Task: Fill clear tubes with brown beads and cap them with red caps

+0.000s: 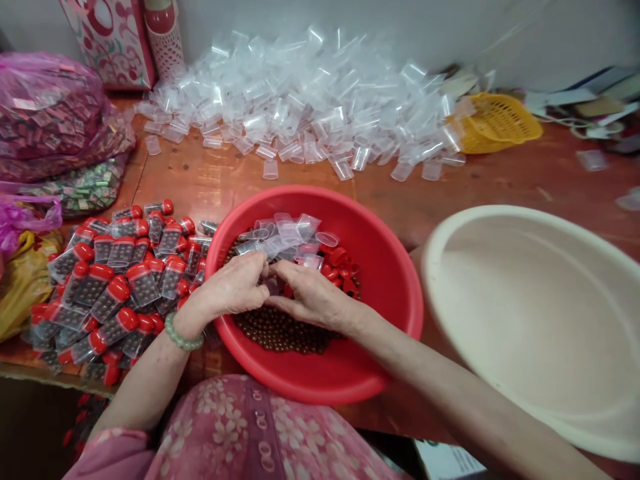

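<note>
Over the red basin (395, 293), my left hand (237, 283) and my right hand (315, 293) meet at their fingertips. Part of what looks like a clear plastic container (273, 285) shows between the thumb and fingers of my right hand, mostly hidden. My left fingers are curled closed against it; what they pinch is covered. Under the hands lies a heap of small brown balls (285, 333). Behind them in the basin are loose clear containers (287, 230) and red caps (337, 261).
Filled containers with red caps (120, 253) are piled left of the basin. Many clear containers (310, 100) are heaped along the wall by a yellow basket (500, 123). A cream basin (530, 300) stands right. Plastic bags (50, 120) sit at the far left.
</note>
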Demonstrator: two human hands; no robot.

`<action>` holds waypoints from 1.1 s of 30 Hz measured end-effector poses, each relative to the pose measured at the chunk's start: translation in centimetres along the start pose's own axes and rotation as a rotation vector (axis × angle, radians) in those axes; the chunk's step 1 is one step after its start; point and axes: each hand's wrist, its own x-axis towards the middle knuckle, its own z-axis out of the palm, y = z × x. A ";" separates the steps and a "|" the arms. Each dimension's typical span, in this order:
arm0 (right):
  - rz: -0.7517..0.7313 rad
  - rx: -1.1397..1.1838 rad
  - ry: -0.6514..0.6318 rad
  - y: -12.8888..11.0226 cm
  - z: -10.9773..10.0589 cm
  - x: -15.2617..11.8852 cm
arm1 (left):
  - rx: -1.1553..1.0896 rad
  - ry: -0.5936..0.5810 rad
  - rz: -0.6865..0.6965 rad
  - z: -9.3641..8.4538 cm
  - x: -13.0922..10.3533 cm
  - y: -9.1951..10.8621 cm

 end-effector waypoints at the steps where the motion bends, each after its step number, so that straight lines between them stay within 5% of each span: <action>1: -0.003 -0.071 -0.021 -0.2 0.0 -0.2 | -0.015 0.006 0.007 0.0 0.0 -0.1; 7: 0.161 -0.469 -0.458 -2.0 -0.9 -1.9 | 0.013 0.122 0.027 0.1 0.4 -0.3; 11: 0.186 -0.524 -0.573 -2.6 0.6 -2.3 | 0.232 -0.050 -0.046 0.4 0.5 0.5; 16: 0.110 -0.365 -0.509 -2.4 3.4 -0.1 | 0.337 -0.124 -0.217 1.1 0.9 1.7; 22: -0.013 -0.091 -0.264 -0.5 5.4 2.4 | 0.321 -0.133 -0.276 0.9 1.2 2.3; 27: -0.022 0.075 -0.098 -0.1 3.8 1.7 | 0.179 -0.024 -0.203 0.0 0.7 1.5; 31: 0.001 0.241 0.002 -1.0 1.5 0.3 | -0.261 0.186 -0.049 -0.7 -0.1 -0.1; 33: 0.017 0.291 0.002 -1.5 0.4 -0.3 | -0.431 0.162 0.010 -1.0 -0.8 -0.6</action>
